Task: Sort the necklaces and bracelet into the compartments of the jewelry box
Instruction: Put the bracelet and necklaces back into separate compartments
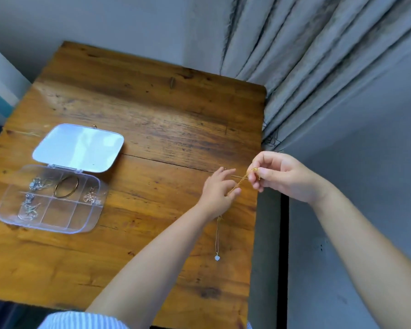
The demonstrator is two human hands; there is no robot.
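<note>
Soft even daylight, glare on box lid (78, 148), wide-angle bending at edges, slight softness

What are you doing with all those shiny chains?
A person is holding a gold necklace between the left hand and right hand. A silver necklace waits on the table. The open jewelry box already holds a gold bracelet and some chains.
</note>
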